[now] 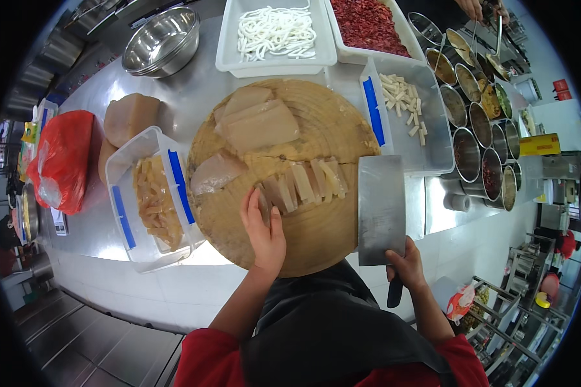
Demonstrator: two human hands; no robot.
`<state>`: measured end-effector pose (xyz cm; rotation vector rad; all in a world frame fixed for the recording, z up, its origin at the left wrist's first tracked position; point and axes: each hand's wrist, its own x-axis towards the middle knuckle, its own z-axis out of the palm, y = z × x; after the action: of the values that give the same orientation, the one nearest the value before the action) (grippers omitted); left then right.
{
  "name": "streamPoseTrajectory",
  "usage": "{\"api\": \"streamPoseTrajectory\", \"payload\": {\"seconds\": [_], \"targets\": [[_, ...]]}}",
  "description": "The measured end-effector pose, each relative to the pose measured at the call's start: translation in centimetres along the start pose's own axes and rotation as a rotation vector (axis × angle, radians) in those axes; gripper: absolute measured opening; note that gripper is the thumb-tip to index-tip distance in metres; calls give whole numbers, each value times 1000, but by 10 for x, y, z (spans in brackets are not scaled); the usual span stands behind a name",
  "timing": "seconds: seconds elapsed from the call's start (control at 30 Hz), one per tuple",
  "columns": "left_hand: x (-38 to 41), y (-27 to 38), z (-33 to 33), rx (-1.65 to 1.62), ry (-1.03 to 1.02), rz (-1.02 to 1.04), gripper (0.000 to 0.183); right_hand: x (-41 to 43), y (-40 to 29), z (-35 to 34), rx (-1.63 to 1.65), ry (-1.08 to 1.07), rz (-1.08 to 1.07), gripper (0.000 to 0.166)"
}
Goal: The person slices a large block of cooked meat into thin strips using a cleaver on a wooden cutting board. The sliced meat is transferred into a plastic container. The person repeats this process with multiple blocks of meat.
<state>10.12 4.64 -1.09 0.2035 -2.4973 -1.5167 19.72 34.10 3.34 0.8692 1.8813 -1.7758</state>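
My right hand (406, 266) grips the dark handle of a cleaver (381, 208), whose broad blade lies flat to view over the right edge of a round wooden chopping block (314, 242). My left hand (265, 232) touches the left end of a row of cut pale, translucent strips (302, 184) on the block; its fingers are partly spread, thumb and forefinger on either side of the end piece. Left of the row lies a rounded piece (219, 172) of the same food. Flat slabs (259, 126) overlap at the block's upper left.
A plastic container of brownish strips (157, 203) stands left, near a large pale block (130, 118) and a red bag (63, 159). Beyond are steel bowls (162, 43), a tray of white strands (276, 34), red flakes (368, 24), and a bin of short sticks (402, 99). Several steel pots stand right; another person's hands show top right.
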Motion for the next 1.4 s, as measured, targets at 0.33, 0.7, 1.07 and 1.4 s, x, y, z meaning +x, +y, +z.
{"api": "streamPoseTrajectory", "payload": {"seconds": [0.33, 0.7, 1.07, 1.4], "targets": [[31, 22, 50, 4, 10, 49, 49, 55, -30, 22, -61, -409, 7, 30], [27, 23, 64, -233, 116, 80, 55, 32, -65, 66, -241, -435, 42, 14], [49, 12, -50, -338, 525, 33, 47, -6, -117, 159, -851, -484, -396, 19], [68, -93, -240, -428, 429, -411, 42, -4, -145, 256, -822, -519, -425, 19]]}}
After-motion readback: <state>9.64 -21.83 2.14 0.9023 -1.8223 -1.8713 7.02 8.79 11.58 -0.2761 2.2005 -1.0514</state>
